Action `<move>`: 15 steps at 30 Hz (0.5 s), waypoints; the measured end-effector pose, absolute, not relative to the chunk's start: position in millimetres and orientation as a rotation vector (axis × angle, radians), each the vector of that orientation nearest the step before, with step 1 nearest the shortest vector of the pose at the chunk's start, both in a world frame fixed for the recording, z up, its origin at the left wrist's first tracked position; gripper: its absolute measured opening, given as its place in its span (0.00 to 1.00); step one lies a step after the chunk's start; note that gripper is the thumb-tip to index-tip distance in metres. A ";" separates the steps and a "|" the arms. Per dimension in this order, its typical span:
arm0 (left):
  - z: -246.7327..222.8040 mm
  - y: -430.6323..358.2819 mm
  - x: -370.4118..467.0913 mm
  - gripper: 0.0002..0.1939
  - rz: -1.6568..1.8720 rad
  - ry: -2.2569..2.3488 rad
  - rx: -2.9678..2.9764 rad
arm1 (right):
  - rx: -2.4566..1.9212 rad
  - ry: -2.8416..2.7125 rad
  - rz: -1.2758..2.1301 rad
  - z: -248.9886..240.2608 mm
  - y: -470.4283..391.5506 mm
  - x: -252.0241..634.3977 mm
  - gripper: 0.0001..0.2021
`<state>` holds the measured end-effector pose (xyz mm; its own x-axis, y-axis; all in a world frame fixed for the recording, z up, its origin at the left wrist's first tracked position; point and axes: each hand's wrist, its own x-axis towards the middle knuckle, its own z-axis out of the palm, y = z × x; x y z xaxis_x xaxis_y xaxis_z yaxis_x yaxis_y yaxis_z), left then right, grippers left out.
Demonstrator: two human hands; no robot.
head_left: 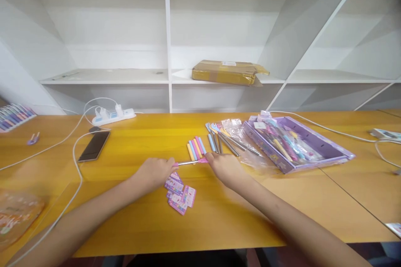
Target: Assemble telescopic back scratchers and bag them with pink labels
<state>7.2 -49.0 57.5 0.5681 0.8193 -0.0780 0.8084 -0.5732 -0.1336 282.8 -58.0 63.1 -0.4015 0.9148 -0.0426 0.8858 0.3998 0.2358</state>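
Observation:
A thin metal rod (187, 162) with pink ends stretches level between my two hands. My left hand (157, 172) is closed on its left pink end, and my right hand (224, 167) is closed on the pink part at the right. Just behind the rod lie several pastel sticks (196, 148) in yellow, blue and pink, side by side. Several metal rods (228, 142) with blue and orange tips lie beyond my right hand. Small purple-pink cards (181, 195) lie in a loose pile in front of my left hand.
A purple tray (326, 143) with wrapped items stands at the right beside clear plastic bags (239, 135). At the left are a phone (94, 145), a power strip (114, 117) and white cables. A cardboard box (224, 71) sits on the shelf.

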 end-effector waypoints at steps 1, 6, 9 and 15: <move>58.7 -48.3 3.6 0.20 0.189 -1.428 -2.701 | 1.633 2.483 0.278 63.0 -57.2 289.8 0.12; 77.2 -38.8 -56.7 0.20 0.125 -1.505 -2.627 | 1.868 2.503 0.566 60.5 -50.8 387.8 0.19; 92.1 -34.6 -114.3 0.23 0.121 -1.454 -2.583 | 2.144 2.401 0.820 61.8 -53.3 477.5 0.21; 87.8 -45.8 -160.6 0.23 -0.128 -1.359 -2.611 | 2.407 2.025 0.597 65.2 -73.7 553.9 0.19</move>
